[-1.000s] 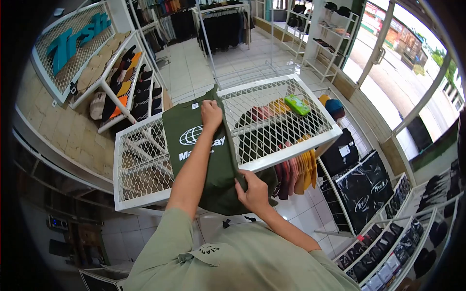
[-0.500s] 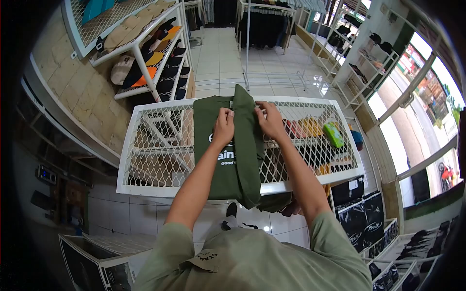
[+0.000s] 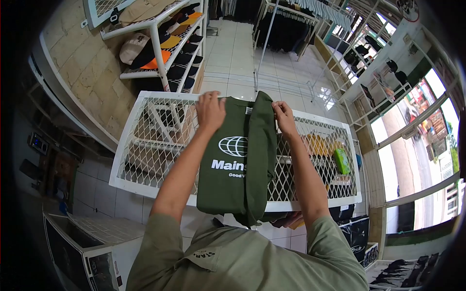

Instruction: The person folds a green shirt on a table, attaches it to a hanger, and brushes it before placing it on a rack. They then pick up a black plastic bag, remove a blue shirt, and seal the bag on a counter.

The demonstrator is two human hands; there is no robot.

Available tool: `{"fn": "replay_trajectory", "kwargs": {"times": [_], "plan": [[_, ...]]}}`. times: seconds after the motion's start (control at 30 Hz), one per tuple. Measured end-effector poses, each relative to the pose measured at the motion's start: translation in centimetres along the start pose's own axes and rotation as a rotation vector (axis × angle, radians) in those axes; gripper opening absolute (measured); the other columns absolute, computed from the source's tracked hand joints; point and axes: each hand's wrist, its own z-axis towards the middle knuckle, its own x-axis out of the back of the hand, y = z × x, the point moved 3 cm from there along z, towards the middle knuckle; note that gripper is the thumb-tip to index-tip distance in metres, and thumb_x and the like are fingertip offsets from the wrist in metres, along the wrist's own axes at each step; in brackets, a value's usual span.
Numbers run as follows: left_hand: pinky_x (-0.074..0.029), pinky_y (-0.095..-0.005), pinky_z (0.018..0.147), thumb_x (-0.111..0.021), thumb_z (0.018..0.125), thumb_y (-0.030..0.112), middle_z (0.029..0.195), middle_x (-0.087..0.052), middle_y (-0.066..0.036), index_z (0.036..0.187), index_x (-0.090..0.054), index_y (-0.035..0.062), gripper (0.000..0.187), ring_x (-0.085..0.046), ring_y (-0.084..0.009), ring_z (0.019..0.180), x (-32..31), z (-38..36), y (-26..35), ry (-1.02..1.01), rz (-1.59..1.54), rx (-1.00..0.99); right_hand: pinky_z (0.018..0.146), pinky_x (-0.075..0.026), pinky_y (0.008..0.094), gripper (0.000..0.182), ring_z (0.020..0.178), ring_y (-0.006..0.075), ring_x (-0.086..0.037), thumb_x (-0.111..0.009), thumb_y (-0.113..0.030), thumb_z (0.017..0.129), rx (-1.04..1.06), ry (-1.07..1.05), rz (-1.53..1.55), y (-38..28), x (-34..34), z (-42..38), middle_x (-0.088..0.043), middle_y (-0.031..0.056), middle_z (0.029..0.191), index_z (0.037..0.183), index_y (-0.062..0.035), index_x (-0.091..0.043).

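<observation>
Left hand: my left hand [image 3: 210,110] lies on the far left shoulder of the green T-shirt [image 3: 228,165], fingers curled down over the cloth at the far edge of the white mesh table [image 3: 145,145] — pressing and gripping it there.
Right hand: my right hand [image 3: 283,115] pinches the top of the folded-over right side of the shirt, closed on the fabric near the collar.
Shirt: it lies lengthwise across the middle of the table, print up, with the hem hanging over the near edge toward me.
Done: the right side is folded in over the body, as a long band along the shirt's right.
Left: I judge the left side is not yet folded in, and the length not yet folded up — so roughly the first fold of several.
Count: one shirt on the table, two hands on it; one green packet [image 3: 342,161] under the mesh at the right.
</observation>
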Motion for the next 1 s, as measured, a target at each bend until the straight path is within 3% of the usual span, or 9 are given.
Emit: {"fn": "replay_trajectory", "kwargs": {"times": [0.17, 0.3, 0.37, 0.47, 0.57, 0.67, 0.83, 0.93, 1.0], "plan": [[-0.041, -0.0473, 0.099, -0.065, 0.098, 0.028, 0.118, -0.064, -0.015, 0.105, -0.063, 0.0062, 0.023, -0.055, -0.0345, 0.118, 0.3, 0.8, -2.3, -0.142, 0.125, -0.083, 0.065, -0.041, 0.022, 0.023, 0.073, 0.0059, -0.05, -0.062, -0.026, 0.105, -0.023, 0.058, 0.092, -2.1, 1.2, -0.5, -0.06, -0.0028, 0.084, 0.104, -0.0039, -0.06], [-0.046, -0.0494, 0.09, -0.061, 0.101, 0.028, 0.109, -0.067, -0.017, 0.102, -0.059, 0.0066, 0.021, -0.061, -0.038, 0.108, -0.4, 1.4, -2.2, -0.116, 0.058, -0.077, 0.07, -0.044, 0.024, 0.02, 0.077, 0.0068, -0.052, -0.064, -0.023, 0.104, 0.161, 0.026, -0.18, -4.9, 3.4, -0.7, -0.061, -0.0021, 0.085, 0.103, -0.0036, -0.061], [-0.05, -0.053, 0.077, -0.057, 0.104, 0.029, 0.099, -0.068, -0.02, 0.102, -0.055, 0.0071, 0.022, -0.066, -0.044, 0.093, 1.1, 2.5, -2.1, -0.026, -0.145, 0.144, 0.072, -0.046, 0.0263, 0.019, 0.078, 0.0091, -0.056, -0.066, -0.022, 0.101, 0.236, 0.052, -0.366, -8.0, 6.2, -1.0, -0.064, 0.0, 0.085, 0.102, -0.0028, -0.065], [-0.05, -0.056, 0.068, -0.054, 0.105, 0.03, 0.096, -0.069, -0.022, 0.107, -0.052, 0.0082, 0.022, -0.066, -0.0481, 0.085, 4.0, 4.9, -1.9, 0.104, -0.086, 0.021, 0.069, -0.049, 0.0305, 0.025, 0.075, 0.0124, -0.062, -0.071, -0.028, 0.097, 0.082, 0.109, -0.658, -14.2, 10.1, -1.1, -0.069, 0.0056, 0.08, 0.097, -0.0027, -0.071], [-0.052, -0.0552, 0.07, -0.055, 0.105, 0.029, 0.1, -0.07, -0.021, 0.112, -0.051, 0.0083, 0.022, -0.067, -0.047, 0.089, 5.0, 7.8, -2.0, 0.106, 0.023, -0.034, 0.066, -0.049, 0.0352, 0.036, 0.069, 0.0193, -0.064, -0.076, -0.04, 0.09, 0.235, 0.084, -0.963, -16.8, 12.1, 1.9, -0.069, 0.0116, 0.076, 0.094, -0.0046, -0.074], [-0.054, -0.0546, 0.076, -0.062, 0.099, 0.027, 0.107, -0.069, -0.021, 0.119, -0.05, 0.0062, 0.031, -0.068, -0.0463, 0.094, 3.3, 9.2, -2.8, 0.012, 0.105, -0.076, 0.08, -0.053, 0.0443, 0.036, 0.09, 0.0354, -0.071, -0.078, -0.041, 0.088, 0.158, 0.041, -1.082, -14.5, 11.2, 5.7, -0.073, 0.0195, 0.087, 0.095, -0.0056, -0.075], [-0.054, -0.0516, 0.082, -0.069, 0.095, 0.031, 0.11, -0.066, -0.019, 0.121, -0.054, 0.0055, 0.039, -0.067, -0.041, 0.1, 3.4, 5.9, -2.7, -0.129, 0.177, -0.2, 0.089, -0.053, 0.0462, 0.048, 0.102, 0.0356, -0.067, -0.077, -0.042, 0.088, 0.203, 0.171, -1.115, -9.8, 9.9, 2.1, -0.067, 0.0169, 0.113, 0.121, -0.0092, -0.066], [-0.052, -0.048, 0.078, -0.073, 0.093, 0.035, 0.099, -0.066, -0.019, 0.115, -0.061, 0.0046, 0.04, -0.067, -0.036, 0.093, 8.3, -0.3, -1.4, -0.212, 0.054, -0.23, 0.077, -0.056, 0.0411, 0.035, 0.084, 0.0313, -0.072, -0.076, -0.033, 0.091, 0.156, 0.199, -0.941, -11.3, 8.7, -6.4, -0.072, 0.0162, 0.1, 0.111, -0.0052, -0.069], [-0.05, -0.0437, 0.068, -0.074, 0.092, 0.034, 0.081, -0.065, -0.013, 0.105, -0.064, 0.0027, 0.035, -0.065, -0.0313, 0.074, 13.3, -4.6, 0.3, -0.443, 0.003, -0.007, 0.069, -0.055, 0.0372, 0.028, 0.071, 0.0272, -0.07, -0.075, -0.028, 0.092, 0.042, 0.204, -0.837, -10.6, 8.1, -12.4, -0.072, 0.0137, 0.085, 0.104, -0.0038, -0.07]]}}
